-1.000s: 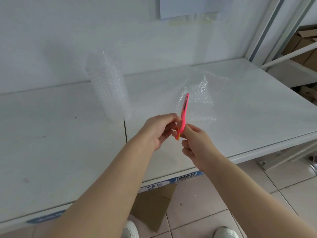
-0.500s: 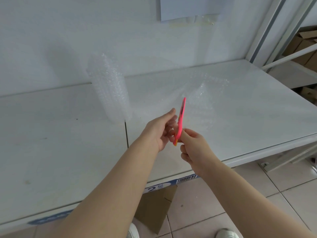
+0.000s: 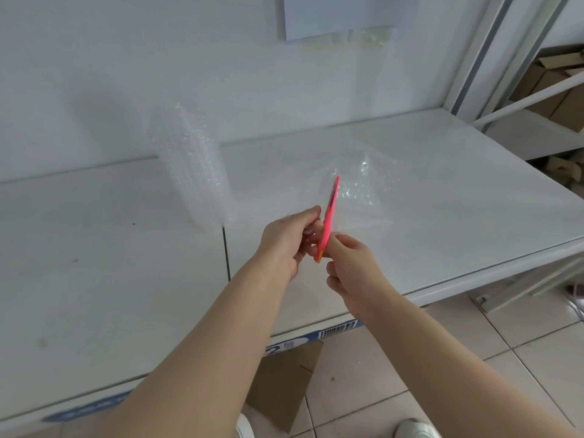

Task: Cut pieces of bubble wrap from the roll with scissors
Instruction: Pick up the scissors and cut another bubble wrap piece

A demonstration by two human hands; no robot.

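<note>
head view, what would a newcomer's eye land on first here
The pink scissors at centre, tips up, in the grip of the right hand, with the left hand close beside them. Behind them a crumpled bubble wrap sheet spreads over the white table, and the bubble wrap roll stands upright further left.

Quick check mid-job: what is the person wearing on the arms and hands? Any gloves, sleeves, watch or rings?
Nothing shows. The left hand and right hand are ungloved, with no rings visible. The left forearm and right forearm are bare to the frame's edge: no sleeves, watch, bands or markings in view.
</note>
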